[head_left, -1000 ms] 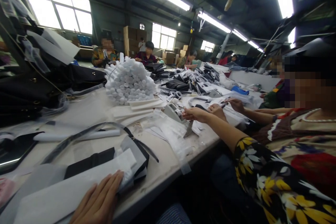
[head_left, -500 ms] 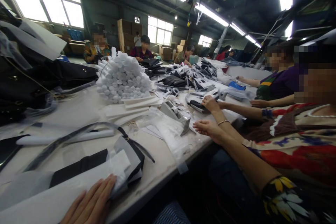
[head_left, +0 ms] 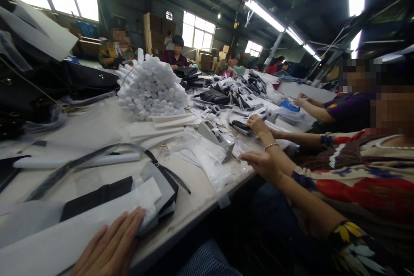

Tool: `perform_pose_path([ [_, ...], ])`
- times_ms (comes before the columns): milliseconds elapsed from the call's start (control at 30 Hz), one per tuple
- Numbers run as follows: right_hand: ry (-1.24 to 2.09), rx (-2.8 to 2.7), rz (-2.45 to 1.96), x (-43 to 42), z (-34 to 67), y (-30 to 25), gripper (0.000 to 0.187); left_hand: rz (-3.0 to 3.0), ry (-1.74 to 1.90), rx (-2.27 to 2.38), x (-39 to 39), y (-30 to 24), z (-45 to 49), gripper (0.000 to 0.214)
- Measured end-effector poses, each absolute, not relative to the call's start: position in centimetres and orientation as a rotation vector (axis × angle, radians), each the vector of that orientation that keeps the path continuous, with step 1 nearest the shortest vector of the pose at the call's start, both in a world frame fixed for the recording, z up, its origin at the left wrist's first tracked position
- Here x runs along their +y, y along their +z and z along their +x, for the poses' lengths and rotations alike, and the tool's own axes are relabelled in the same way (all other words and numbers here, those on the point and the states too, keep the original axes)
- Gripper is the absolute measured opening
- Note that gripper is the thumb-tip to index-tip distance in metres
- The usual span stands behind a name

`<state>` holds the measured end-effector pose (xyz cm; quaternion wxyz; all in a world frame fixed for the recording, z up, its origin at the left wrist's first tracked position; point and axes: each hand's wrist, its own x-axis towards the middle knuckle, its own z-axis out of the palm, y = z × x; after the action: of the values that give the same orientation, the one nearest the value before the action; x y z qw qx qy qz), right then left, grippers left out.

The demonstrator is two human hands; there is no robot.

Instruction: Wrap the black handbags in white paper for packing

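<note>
White sheet (head_left: 69, 238) lies under the left hand (head_left: 113, 241), grip flat, unclosed; for the right hand (head_left: 263, 166), I cannot tell.

left hand (head_left: 110, 243) is lying flat, palm down, by the near edge of the bench (head_left: 200, 189), fingers pointing away, right arm (head_left: 310, 203) is sticking way out, right hand (head_left: 262, 166) is hovering around that same edge, grip kinda unclear
</note>
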<state>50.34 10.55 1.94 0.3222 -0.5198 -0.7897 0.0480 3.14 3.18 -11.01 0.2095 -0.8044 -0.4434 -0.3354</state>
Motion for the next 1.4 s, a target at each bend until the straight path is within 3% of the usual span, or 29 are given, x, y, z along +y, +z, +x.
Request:
perform_pose_path([
  [133, -0.056, -2.593, -0.842, 9.7, 44.3, 5.0, 0.021, -2.239, -0.83, -1.284, 2.3, -9.3, 3.9, 0.049],
  [267, 0.252, -2.782, -0.564, 10.6, 36.2, 6.6, 0.01, -2.176, -0.843, -1.386, 1.7, -7.8, 5.1, 0.044],
  [433, 0.492, -2.955, -0.307, 13.9, 27.3, 6.5, 0.021, -2.186, -0.942, -1.471, 1.6, -7.2, 6.0, 0.038],
  [700, 0.224, -3.523, -0.378, 19.0, 19.6, 5.4, 0.013, -2.146, -1.087, -1.498, 1.7, -7.4, 6.4, 0.039],
  [1033, -0.128, -3.756, -0.267, 20.3, 14.9, 5.1, 0.027, -2.09, -1.206, -1.509, 1.7, -7.8, 6.8, 0.041],
  [1200, 0.118, -3.626, -0.234, 23.1, 14.6, 3.9, 0.041, -2.099, -1.19, -1.53, 1.9, -8.3, 7.0, 0.042],
  [1400, 0.667, -3.436, -0.597, 26.8, 15.4, 0.4, 0.053, -2.112, -1.056, -1.481, 2.0, -7.6, 6.4, 0.044],
])
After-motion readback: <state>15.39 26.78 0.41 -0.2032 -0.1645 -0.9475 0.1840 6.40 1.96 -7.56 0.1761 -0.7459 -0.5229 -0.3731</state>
